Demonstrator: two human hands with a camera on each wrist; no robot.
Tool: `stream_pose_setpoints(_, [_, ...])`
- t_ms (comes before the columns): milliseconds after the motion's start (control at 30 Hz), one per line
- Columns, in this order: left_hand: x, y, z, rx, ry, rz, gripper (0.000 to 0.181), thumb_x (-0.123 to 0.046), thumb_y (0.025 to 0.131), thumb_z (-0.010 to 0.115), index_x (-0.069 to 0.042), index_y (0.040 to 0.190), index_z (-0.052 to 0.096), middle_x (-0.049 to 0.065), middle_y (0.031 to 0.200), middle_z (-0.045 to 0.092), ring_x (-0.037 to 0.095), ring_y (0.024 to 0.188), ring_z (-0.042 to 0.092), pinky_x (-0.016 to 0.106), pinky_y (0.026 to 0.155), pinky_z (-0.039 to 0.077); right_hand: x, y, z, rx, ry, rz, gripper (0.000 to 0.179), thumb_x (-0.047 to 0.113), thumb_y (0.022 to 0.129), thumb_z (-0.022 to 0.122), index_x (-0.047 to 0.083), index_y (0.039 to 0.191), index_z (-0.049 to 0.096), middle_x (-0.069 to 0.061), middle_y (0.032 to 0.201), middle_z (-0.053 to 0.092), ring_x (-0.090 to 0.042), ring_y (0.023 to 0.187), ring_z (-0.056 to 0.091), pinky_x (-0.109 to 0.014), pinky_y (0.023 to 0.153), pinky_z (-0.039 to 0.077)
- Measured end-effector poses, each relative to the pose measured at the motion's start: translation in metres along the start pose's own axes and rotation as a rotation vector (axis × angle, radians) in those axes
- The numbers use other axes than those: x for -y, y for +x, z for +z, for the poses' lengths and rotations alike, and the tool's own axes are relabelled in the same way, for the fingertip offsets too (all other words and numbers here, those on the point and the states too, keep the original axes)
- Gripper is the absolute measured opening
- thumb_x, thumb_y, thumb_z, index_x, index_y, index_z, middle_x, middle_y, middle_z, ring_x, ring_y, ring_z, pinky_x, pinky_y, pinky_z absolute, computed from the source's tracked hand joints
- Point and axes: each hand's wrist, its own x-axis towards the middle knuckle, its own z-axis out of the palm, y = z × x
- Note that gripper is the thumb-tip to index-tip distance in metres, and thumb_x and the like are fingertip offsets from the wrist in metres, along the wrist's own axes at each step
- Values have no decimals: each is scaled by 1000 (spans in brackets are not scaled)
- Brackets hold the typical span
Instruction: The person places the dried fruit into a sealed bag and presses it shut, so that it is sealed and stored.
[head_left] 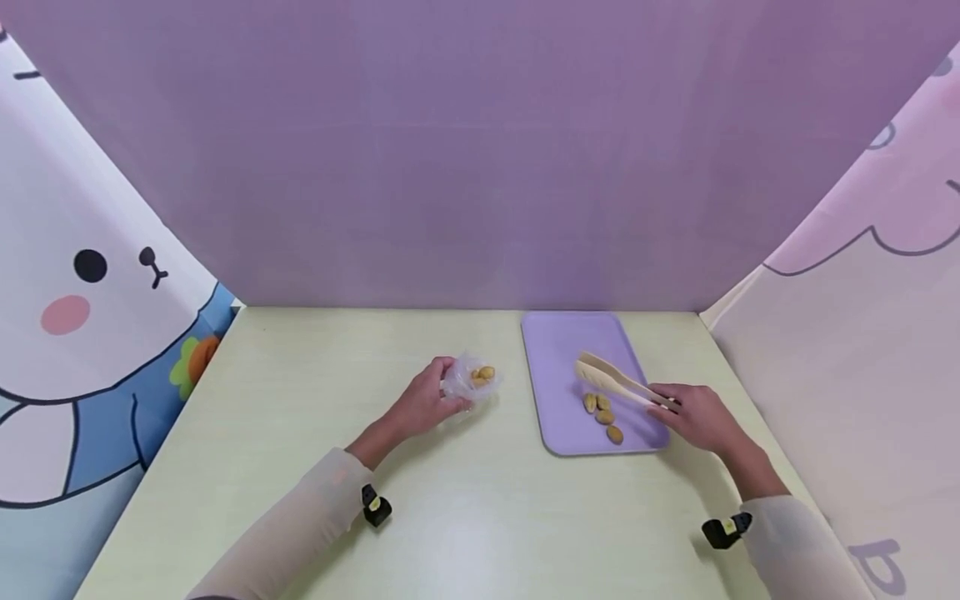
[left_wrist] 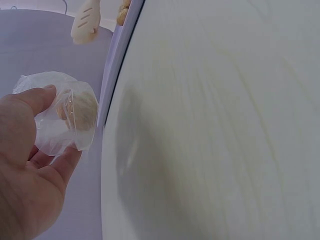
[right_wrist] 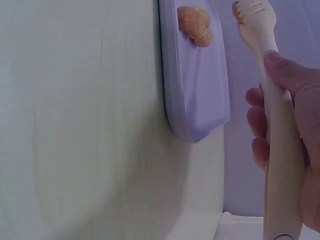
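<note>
My left hand holds a clear plastic bag, thumb on one side and fingers on the other. Inside the bag lie several small golden-brown pieces, like little bread rolls or nuts. My right hand grips beige slotted tongs around their arms, thumb on top. The tongs' head hangs over a purple tray. At the tongs' tips a bit of brown food shows between the two arms. More golden-brown pieces sit on the tray, just below the tongs.
A pale wood-grain table bears the tray at its right side. A purple wall panel stands behind it. Printed cartoon panels flank both sides, the left one with a white animal. Each wrist carries a small black camera.
</note>
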Motion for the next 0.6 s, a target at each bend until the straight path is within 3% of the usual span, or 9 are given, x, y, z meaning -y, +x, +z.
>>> stream_pose_setpoints(200, [1, -5, 0, -1, 7, -16, 70, -16, 85, 83, -3, 142, 44, 15, 139, 56, 31, 126, 59, 47, 100, 56, 11, 7, 1, 12, 26, 1, 39, 23, 89, 77, 2, 121, 73, 3, 76, 69, -5, 63, 48, -24, 58, 40])
stream_pose_setpoints(333, [-1, -2, -1, -21, 3, 4, 69, -15, 86, 82, -3, 142, 44, 16, 140, 56, 32, 127, 58, 48, 101, 56, 19, 15, 0, -13, 43, -14, 36, 22, 89, 77, 4, 119, 74, 4, 75, 68, -4, 61, 47, -23, 56, 39])
stream_pose_setpoints(600, [-2, 2, -1, 3, -11, -6, 69, -15, 86, 81, -3, 143, 44, 16, 141, 55, 32, 128, 58, 48, 102, 55, 35, 30, -2, 9, 74, -55, 33, 22, 91, 76, 5, 118, 74, 4, 78, 69, -2, 63, 48, -21, 56, 41])
